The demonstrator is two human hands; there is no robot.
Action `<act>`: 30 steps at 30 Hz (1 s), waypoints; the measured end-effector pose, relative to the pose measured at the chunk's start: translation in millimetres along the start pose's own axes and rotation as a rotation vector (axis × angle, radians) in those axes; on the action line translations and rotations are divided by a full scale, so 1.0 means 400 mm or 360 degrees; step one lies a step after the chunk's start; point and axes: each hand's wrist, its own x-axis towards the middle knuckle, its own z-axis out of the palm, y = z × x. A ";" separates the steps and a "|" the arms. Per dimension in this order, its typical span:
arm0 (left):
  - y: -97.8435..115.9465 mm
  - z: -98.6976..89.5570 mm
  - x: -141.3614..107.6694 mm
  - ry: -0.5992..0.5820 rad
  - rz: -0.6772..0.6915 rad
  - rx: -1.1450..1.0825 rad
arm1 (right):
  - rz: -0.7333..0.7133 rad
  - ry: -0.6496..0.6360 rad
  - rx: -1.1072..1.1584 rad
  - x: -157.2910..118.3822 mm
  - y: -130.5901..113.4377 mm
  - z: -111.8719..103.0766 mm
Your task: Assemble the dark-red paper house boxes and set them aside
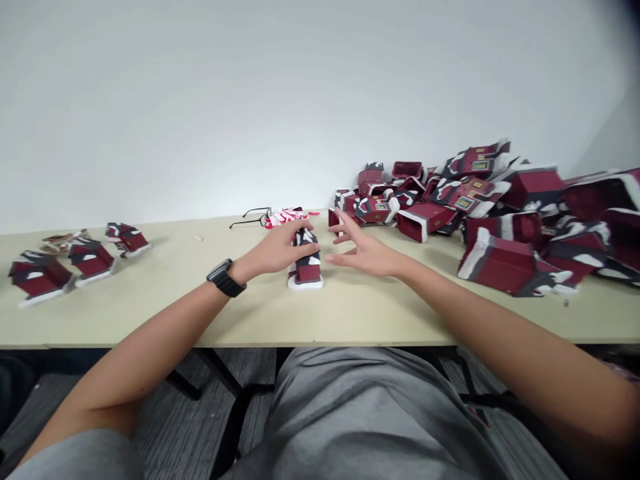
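Gripping an upright dark-red-and-black cardboard house model on a white base, left hand wraps over its top; right hand open, fingers spread, just beside, not touching. Model stands mid-way along a beige laminate counter. Three similar models sit far left, a jumbled heap of models right, black-framed glasses behind.

**Q:** What lies beyond the left hand?
**A:** Black-framed eyeglasses and crumpled red-and-white paper, on a beige tabletop.

**Q:** Farther left of that hand?
**A:** Three upright maroon-and-white card houses, with a crumpled tan piece behind them.

**Q:** Right of the right hand?
**A:** A loose heap of maroon card boxes.
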 end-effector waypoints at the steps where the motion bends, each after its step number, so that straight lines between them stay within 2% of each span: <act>1: -0.020 -0.025 -0.019 0.0002 -0.0079 0.0023 | -0.0006 0.0066 -0.0017 0.000 0.002 -0.004; 4: -0.120 -0.123 -0.088 0.0147 -0.0353 0.0178 | -0.0051 0.0228 -0.0061 0.006 0.012 -0.012; 7: -0.261 -0.241 -0.168 0.0388 -0.0612 0.0563 | -0.0057 0.0260 -0.0065 0.016 0.025 -0.010; 10: -0.394 -0.349 -0.245 0.0455 -0.0943 0.0961 | -0.0053 0.0260 -0.0052 0.022 0.036 -0.003; 13: -0.467 -0.409 -0.303 0.0465 -0.1225 0.1236 | -0.0037 0.0261 -0.0064 0.025 0.046 0.000; 15: -0.477 -0.414 -0.322 0.0469 -0.1316 0.1310 | -0.0034 0.0296 -0.0090 0.027 0.052 0.000; 18: -0.445 -0.379 -0.308 0.0491 -0.1217 0.1361 | -0.0013 0.0354 -0.0156 0.030 0.057 -0.007; 21: -0.371 -0.313 -0.240 0.0494 -0.0898 0.1289 | 0.0038 0.0378 -0.0223 0.031 0.055 -0.017; 25: -0.222 -0.200 -0.099 0.0478 -0.0324 0.1031 | 0.0100 0.0417 -0.0325 0.033 0.048 -0.033; 28: -0.109 -0.107 0.018 0.0278 0.0022 0.0931 | 0.0190 0.0524 -0.0373 0.040 0.057 -0.048; 30: -0.057 -0.042 0.099 0.0133 0.0174 0.0866 | 0.0273 0.0654 -0.0350 0.048 0.070 -0.061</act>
